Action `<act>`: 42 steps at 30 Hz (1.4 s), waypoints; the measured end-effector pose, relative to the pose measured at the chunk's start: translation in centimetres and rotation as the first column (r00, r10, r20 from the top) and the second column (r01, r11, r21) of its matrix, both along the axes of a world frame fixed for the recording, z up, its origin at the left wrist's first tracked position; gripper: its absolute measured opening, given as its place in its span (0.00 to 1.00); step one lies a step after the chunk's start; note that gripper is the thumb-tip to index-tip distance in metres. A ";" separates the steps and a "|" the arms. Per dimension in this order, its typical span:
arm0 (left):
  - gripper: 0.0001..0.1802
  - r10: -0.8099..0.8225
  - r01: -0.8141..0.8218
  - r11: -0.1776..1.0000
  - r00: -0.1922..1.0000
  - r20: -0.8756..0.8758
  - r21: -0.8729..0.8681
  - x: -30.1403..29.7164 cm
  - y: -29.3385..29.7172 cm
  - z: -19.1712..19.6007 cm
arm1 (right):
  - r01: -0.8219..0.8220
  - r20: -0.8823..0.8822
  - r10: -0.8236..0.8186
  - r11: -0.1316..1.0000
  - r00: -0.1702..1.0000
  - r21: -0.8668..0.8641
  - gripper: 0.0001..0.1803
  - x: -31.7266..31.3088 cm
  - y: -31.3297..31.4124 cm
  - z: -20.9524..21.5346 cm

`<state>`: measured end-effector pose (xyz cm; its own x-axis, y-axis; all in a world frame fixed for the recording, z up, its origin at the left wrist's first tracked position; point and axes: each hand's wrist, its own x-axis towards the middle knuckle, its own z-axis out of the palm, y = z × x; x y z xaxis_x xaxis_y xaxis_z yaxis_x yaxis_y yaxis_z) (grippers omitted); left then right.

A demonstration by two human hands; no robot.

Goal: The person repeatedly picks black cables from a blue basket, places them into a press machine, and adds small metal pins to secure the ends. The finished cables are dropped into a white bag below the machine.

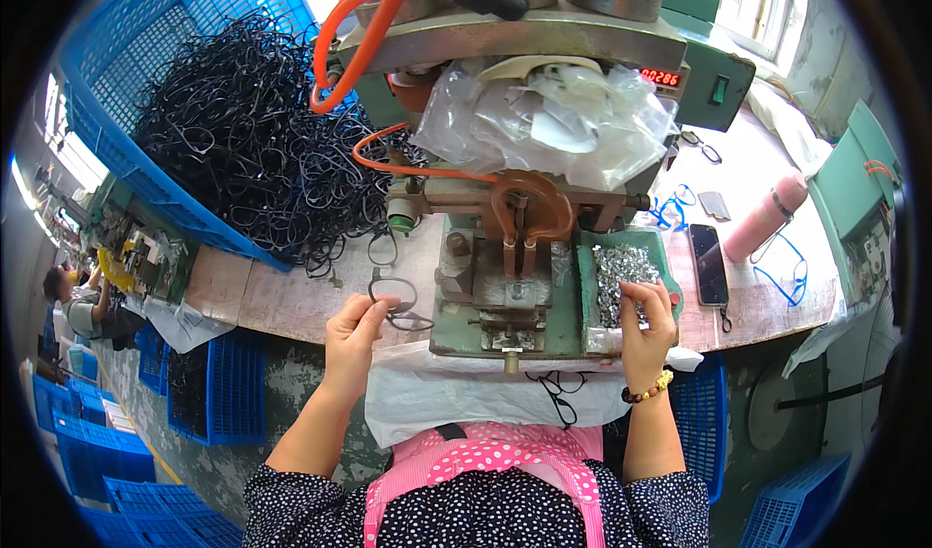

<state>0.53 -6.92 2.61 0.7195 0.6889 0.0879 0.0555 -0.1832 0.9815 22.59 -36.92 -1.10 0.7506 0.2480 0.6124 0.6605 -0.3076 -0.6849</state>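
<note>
My left hand [351,342] is closed on a dark eyeglass frame [396,311], pinching it at one side, left of the machine's base. The frame's rims stick out toward the machine. Over a green tray [587,300] on the right, my right hand [648,330] has its thumb and fingertips pressed together at a heap of small shiny metal pieces [617,268]. Whatever the fingertips hold is too small to make out. Between my hands stands a bench machine with two copper-coloured prongs [519,257] above a metal fixture [512,296].
A blue crate [175,194] heaped with dark eyeglass frames [243,140] stands at the left. Right of the machine lie a phone [709,265], a pink bottle [767,220] and blue glasses [791,276]. More dark frames [558,393] rest on cloth at my lap. Another person [87,310] sits far left.
</note>
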 end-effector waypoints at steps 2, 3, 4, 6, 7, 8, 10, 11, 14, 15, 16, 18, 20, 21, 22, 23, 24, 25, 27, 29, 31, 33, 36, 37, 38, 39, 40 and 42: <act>0.10 -0.001 -0.003 0.993 1.000 0.030 0.116 -0.1 -0.4 0.5 | -0.034 0.043 0.034 0.999 0.999 0.006 0.09 -0.1 0.0 0.8; 0.11 -0.003 -0.002 0.994 0.999 0.046 0.110 -0.2 -0.6 0.8 | -0.050 -0.063 0.056 0.994 0.996 0.100 0.08 -0.5 0.3 1.1; 0.12 0.002 -0.008 0.994 0.998 0.056 0.109 -0.3 -0.7 1.1 | -0.091 -0.137 0.116 0.980 0.984 0.176 0.08 -0.8 0.6 1.5; 0.13 -0.008 0.008 1.000 0.997 0.078 0.000 -0.6 -1.3 2.1 | -0.158 -0.236 0.240 0.935 0.942 0.318 0.08 -1.3 1.2 2.4; 0.13 -0.011 0.016 0.998 0.996 0.087 -0.053 -0.7 -1.6 2.6 | -0.187 -0.268 0.300 0.907 0.915 0.377 0.08 -1.5 1.6 2.9; 0.14 -0.015 0.021 0.999 0.993 0.115 -0.050 -0.6 -2.0 3.2 | -0.212 -0.290 0.358 0.877 0.888 0.431 0.08 -1.8 2.1 3.4; 0.15 -0.025 0.032 0.999 0.985 0.169 -0.039 0.1 -2.7 4.4 | -0.254 -0.303 0.443 0.827 0.844 0.502 0.08 -2.4 3.2 4.2; 0.13 -0.030 0.047 0.996 0.975 0.219 -0.075 0.6 -3.2 5.1 | -0.277 -0.292 0.473 0.808 0.831 0.520 0.08 -2.6 3.9 4.7; 0.12 -0.074 0.106 0.992 0.930 0.361 -0.068 2.3 -4.2 7.1 | -0.328 -0.240 0.507 0.785 0.828 0.526 0.09 -3.2 5.8 5.7; 0.10 -0.116 0.151 0.987 0.917 0.383 -0.063 2.7 -4.4 7.8 | -0.329 -0.224 0.496 0.790 0.839 0.517 0.09 -3.5 6.3 5.8; 0.10 -0.142 0.165 0.986 0.907 0.396 -0.024 3.3 -4.5 8.3 | -0.326 -0.210 0.474 0.806 0.855 0.494 0.09 -3.7 6.7 6.0; 0.10 -0.184 0.184 0.982 0.891 0.416 0.042 4.3 -4.7 9.1 | -0.341 -0.182 0.466 0.816 0.866 0.467 0.11 -4.0 7.6 6.0; 0.10 -0.219 0.213 0.975 0.865 0.452 0.065 5.1 -4.7 9.4 | -0.294 -0.202 0.426 0.832 0.882 0.470 0.13 -4.5 8.6 5.7; 0.10 -0.221 0.207 0.975 0.865 0.450 0.080 5.6 -4.7 9.4 | -0.330 -0.233 0.469 0.826 0.852 0.456 0.18 -4.6 8.8 5.6; 0.10 -0.222 0.200 0.975 0.864 0.452 0.096 6.0 -4.6 9.3 | -0.325 -0.251 0.495 0.801 0.832 0.502 0.19 -4.7 9.0 5.4; 0.09 -0.212 0.190 0.977 0.847 0.487 0.096 6.4 -4.5 9.2 | -0.309 -0.265 0.502 0.788 0.824 0.532 0.21 -4.9 9.4 5.2; 0.09 -0.202 0.176 0.979 0.846 0.493 0.100 6.6 -4.5 9.1 | -0.292 -0.279 0.510 0.774 0.814 0.562 0.22 -5.0 9.6 5.1; 0.09 -0.193 0.162 0.981 0.846 0.497 0.105 6.8 -4.5 9.0 | -0.321 -0.252 0.509 0.783 0.823 0.534 0.25 -4.9 9.7 5.1; 0.10 -0.181 0.150 0.983 0.840 0.511 0.102 6.9 -4.6 8.9 | -0.331 -0.270 0.556 0.748 0.787 0.575 0.25 -5.0 9.8 5.2; 0.10 -0.156 0.148 0.987 0.828 0.539 0.059 6.9 -4.6 8.8 | -0.340 -0.294 0.593 0.726 0.749 0.597 0.26 -5.1 9.9 5.4; 0.10 -0.159 0.143 0.987 0.842 0.515 0.071 6.8 -4.7 8.8 | -0.352 -0.321 0.623 0.714 0.713 0.605 0.26 -5.2 9.8 5.6; 0.10 -0.168 0.148 0.986 0.840 0.517 0.080 6.9 -4.7 8.8 | -0.361 -0.310 0.638 0.699 0.705 0.617 0.26 -5.2 10.0 5.8; 0.10 -0.180 0.159 0.984 0.839 0.514 0.085 7.0 -4.6 8.9 | -0.378 -0.319 0.636 0.714 0.703 0.590 0.28 -5.1 9.8 6.0; 0.10 -0.180 0.160 0.984 0.841 0.511 0.084 7.0 -4.5 8.9 | -0.385 -0.323 0.632 0.723 0.704 0.574 0.29 -5.1 9.8 6.1; 0.10 -0.182 0.166 0.983 0.831 0.525 0.079 7.0 -4.5 8.9 | -0.396 -0.317 0.620 0.738 0.718 0.547 0.30 -4.9 9.7 6.2; 0.10 -0.187 0.172 0.982 0.831 0.523 0.079 7.0 -4.4 8.9 | -0.405 -0.310 0.608 0.752 0.731 0.519 0.30 -4.8 9.6 6.3; 0.10 -0.193 0.183 0.980 0.821 0.538 0.074 7.0 -4.4 8.9 | -0.414 -0.302 0.597 0.765 0.744 0.493 0.31 -4.7 9.5 6.5; 0.10 -0.200 0.191 0.979 0.817 0.541 0.073 6.9 -4.5 8.9 | -0.413 -0.332 0.575 0.795 0.748 0.445 0.32 -4.4 9.2 6.9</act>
